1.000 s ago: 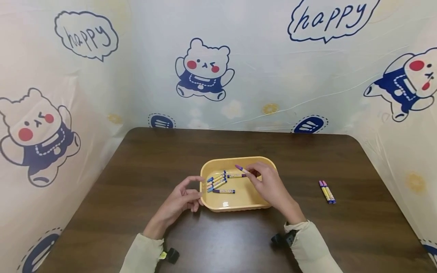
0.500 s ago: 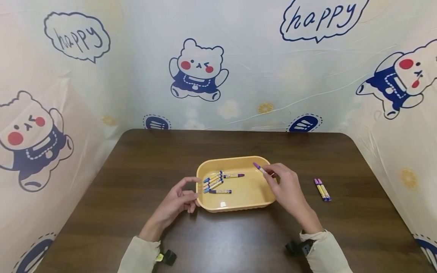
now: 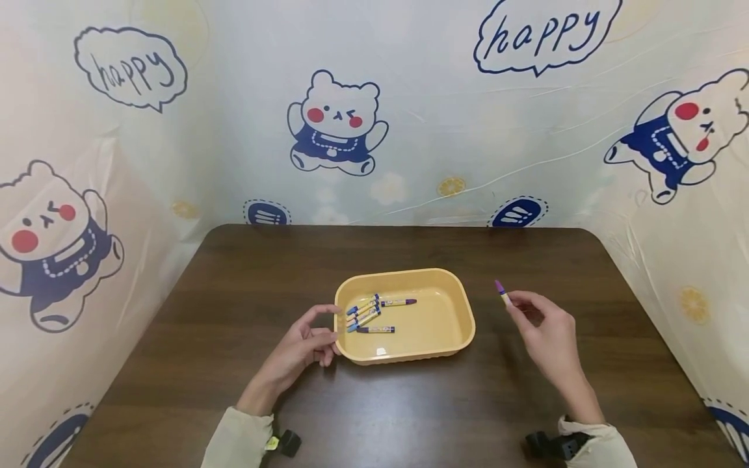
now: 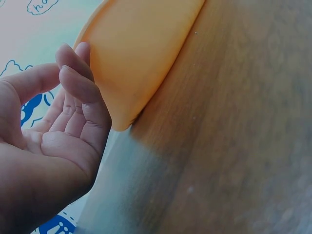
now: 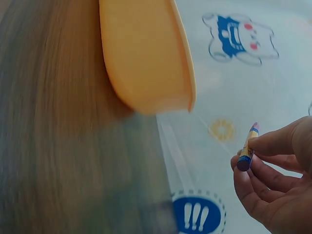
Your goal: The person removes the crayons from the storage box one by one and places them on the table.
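My right hand (image 3: 552,335) pinches a purple-tipped crayon (image 3: 502,292) between thumb and fingers, right of a yellow plastic tray (image 3: 465,325). In the right wrist view, the crayon (image 5: 247,151) points obliquely, its dark blue end towards the camera. My left hand (image 3: 301,344) is at the tray's left end, fingers loosely bent and touching the rim. The left wrist view has that hand (image 4: 68,117) against the tray wall (image 4: 131,58). Several crayons lie inside: a blue-tipped group (image 3: 364,313) at the left, a purple one (image 3: 399,302), and a dark one (image 3: 377,329).
The tray stands on a dark brown wooden table (image 3: 263,260). A printed cloth (image 3: 421,130) with bear figures hangs behind the table and at both sides. The two crayons seen earlier at the table's right are hidden now, where the right hand is.
My right hand has carried the purple crayon out from over the tray and rightwards above the table. My left hand has stayed at the tray's left end. The head view has shifted slightly.
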Demonstrator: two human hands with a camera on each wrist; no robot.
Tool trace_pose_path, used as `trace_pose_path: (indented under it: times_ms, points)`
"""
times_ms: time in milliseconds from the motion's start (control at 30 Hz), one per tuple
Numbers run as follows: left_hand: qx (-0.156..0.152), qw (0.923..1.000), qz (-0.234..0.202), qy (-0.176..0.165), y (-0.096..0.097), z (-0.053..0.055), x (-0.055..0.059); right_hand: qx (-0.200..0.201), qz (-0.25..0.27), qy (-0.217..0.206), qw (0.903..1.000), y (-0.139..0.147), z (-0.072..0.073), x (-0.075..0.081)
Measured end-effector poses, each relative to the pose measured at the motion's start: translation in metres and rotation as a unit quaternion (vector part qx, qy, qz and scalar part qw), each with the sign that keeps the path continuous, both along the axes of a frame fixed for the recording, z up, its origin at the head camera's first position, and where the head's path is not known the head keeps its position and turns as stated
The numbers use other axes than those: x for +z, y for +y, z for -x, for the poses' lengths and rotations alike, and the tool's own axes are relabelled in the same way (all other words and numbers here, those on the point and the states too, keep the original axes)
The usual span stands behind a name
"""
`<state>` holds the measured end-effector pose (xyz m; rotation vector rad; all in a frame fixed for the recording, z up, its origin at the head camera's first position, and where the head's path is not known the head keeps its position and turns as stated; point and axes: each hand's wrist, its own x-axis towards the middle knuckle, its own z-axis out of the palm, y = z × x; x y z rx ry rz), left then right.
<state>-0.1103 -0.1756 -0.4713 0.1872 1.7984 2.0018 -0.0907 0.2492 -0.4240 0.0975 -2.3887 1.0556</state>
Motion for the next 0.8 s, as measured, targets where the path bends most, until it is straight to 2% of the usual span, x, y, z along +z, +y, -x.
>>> trace_pose_path:
  times_ms: [233, 367, 433, 600, 700, 800]
  points:
    - [0.000, 1.0000, -0.004, 0.000, 0.002, -0.001, -0.001, -0.041, 0.045, -0.061, 0.9963, 0.036, 0.000, -0.012]
    - [0.001, 1.0000, 0.000, -0.002, 0.003, 0.001, 0.002, -0.055, 0.081, -0.095, 0.9906, 0.053, -0.005, -0.017]
    - [-0.003, 1.0000, 0.002, -0.003, 0.003, 0.002, 0.002, -0.070, 0.081, -0.102, 0.9889, 0.059, -0.008, -0.020]
    - [-0.011, 0.9999, 0.000, -0.004, 0.003, 0.002, 0.000, -0.125, 0.037, -0.074, 0.9887, 0.062, -0.010, -0.037]
    - [-0.006, 1.0000, 0.000, -0.002, 0.003, 0.001, -0.001, -0.134, 0.012, -0.053, 0.9895, 0.058, -0.007, -0.044]
    - [-0.002, 1.0000, 0.000, -0.001, 0.003, 0.001, 0.000, -0.132, 0.001, -0.053, 0.9898, 0.056, -0.005, -0.046]
